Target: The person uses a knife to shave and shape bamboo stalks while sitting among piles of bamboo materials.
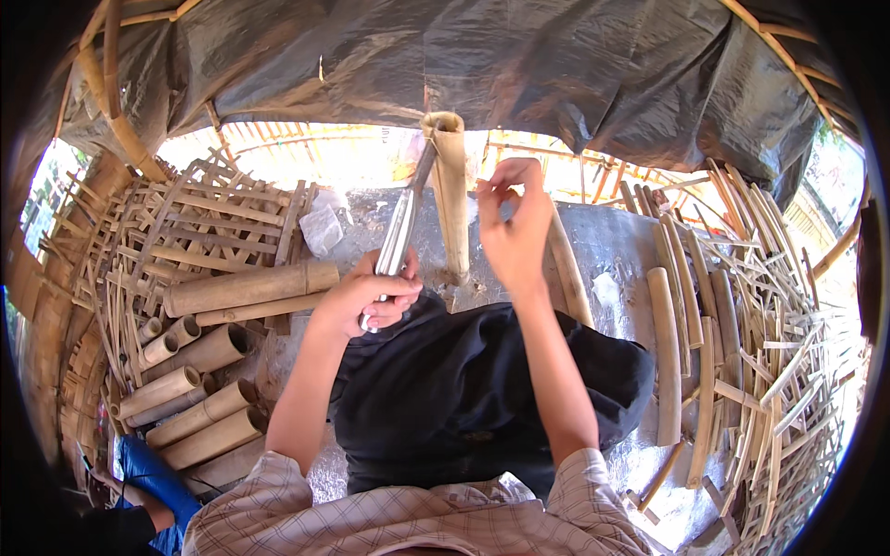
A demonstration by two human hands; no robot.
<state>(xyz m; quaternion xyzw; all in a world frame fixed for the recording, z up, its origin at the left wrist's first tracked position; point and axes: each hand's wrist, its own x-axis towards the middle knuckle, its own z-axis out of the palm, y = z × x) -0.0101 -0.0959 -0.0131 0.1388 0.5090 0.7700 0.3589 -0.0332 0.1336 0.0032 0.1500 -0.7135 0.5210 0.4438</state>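
My left hand (378, 295) is closed around the silver handle of a large knife (399, 232). Its dark blade slants up and away, and its tip end meets the left side of an upright bamboo section (451, 199) near the hollow top. Whether the blade is in the bamboo or only against it, I cannot tell. To the right of the bamboo, my right hand (515, 222) is raised with loosely bent fingers, thumb and forefinger apart. It does not touch the bamboo, and I see nothing held in it.
Cut bamboo tubes (209, 347) lie at my left, below a heap of lattice strips (199, 222). Split bamboo lengths (666, 352) and thin slats (788, 371) lie at my right. A pale crumpled piece (321, 227) rests beyond my left hand. Dark sheeting (519, 65) hangs ahead.
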